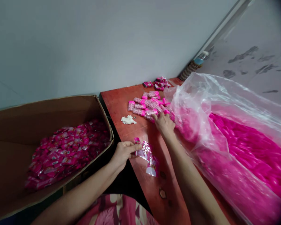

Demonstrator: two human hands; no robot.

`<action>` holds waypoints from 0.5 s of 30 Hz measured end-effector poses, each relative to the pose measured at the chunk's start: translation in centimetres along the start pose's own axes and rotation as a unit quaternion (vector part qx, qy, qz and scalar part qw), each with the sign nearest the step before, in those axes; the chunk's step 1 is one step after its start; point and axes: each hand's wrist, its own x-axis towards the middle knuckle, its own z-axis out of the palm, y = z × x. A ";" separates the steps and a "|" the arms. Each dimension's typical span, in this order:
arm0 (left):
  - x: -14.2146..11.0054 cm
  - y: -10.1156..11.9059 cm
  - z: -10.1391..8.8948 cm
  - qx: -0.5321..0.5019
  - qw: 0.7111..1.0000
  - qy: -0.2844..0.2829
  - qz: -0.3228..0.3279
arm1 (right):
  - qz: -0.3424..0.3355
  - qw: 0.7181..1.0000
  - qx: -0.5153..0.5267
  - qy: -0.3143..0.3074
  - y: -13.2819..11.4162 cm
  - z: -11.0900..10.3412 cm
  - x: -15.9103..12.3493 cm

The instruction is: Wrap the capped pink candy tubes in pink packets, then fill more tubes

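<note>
Head view: carton (96,103) beside red table (115,100).

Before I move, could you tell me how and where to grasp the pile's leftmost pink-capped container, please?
I'd pinch the container by its clear body, below the pink cap, from the left: the cap points away, its left is open, and other containers crowd its right.

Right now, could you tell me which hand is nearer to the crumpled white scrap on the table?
Left: the left hand is just below the scrap; the right hand is farther off, to its right.
</note>
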 end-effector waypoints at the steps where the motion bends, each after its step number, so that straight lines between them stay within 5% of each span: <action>1: 0.1 0.1 -0.2 -0.015 1.000 0.007 -0.002 | -0.017 1.000 -0.005 -0.005 0.2 0.3 -0.1; 7: 0.8 0.8 -1.3 -0.116 0.993 -0.002 -0.004 | -0.221 0.961 0.160 -0.038 6.4 1.4 -3.1; 11: 0.9 0.9 -0.7 -0.142 0.990 -0.024 -0.009 | -0.118 0.972 0.203 -0.001 8.9 0.6 -4.8; 15: 0.6 1.0 -0.1 -0.154 0.988 -0.007 -0.011 | -0.068 0.996 0.059 0.012 7.2 -0.2 -5.0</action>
